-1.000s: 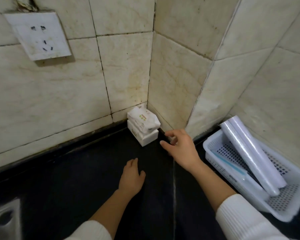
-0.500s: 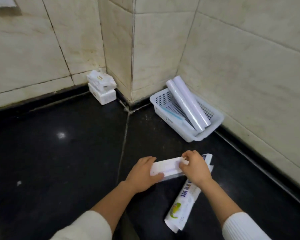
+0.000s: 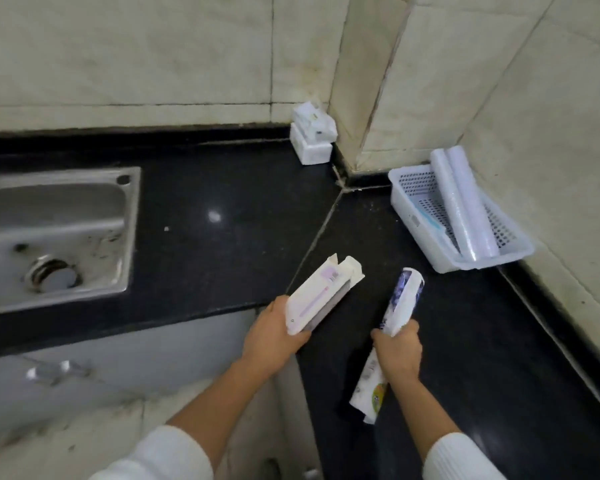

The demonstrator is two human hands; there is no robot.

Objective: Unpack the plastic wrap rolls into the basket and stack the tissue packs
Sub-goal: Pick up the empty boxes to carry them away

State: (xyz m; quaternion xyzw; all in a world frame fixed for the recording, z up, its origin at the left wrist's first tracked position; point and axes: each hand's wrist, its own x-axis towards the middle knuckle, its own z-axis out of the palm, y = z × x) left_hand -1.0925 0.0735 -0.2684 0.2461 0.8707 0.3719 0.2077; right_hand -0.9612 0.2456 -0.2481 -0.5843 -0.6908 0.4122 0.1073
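My left hand (image 3: 271, 337) grips a white carton (image 3: 321, 294) with its far end flaps open, held above the counter edge. My right hand (image 3: 397, 351) is closed around a printed wrapper sleeve (image 3: 394, 327) that holds a plastic wrap roll, its round end pointing away from me. A white perforated basket (image 3: 416, 220) stands against the right wall with two bare plastic wrap rolls (image 3: 465, 209) leaning in it. Two white tissue packs (image 3: 313, 138) sit stacked in the wall corner, the top one skewed.
A steel sink (image 3: 52, 230) with a drain is set into the black counter (image 3: 229, 216) at the left. Tiled walls close off the back and the right. A cabinet front with a handle (image 3: 54, 370) lies below the counter edge.
My hands left the tissue stack and came to the near counter, where they took up the carton and the wrapped roll. The two are now separate, one in each hand. The view swung left and shows the sink.
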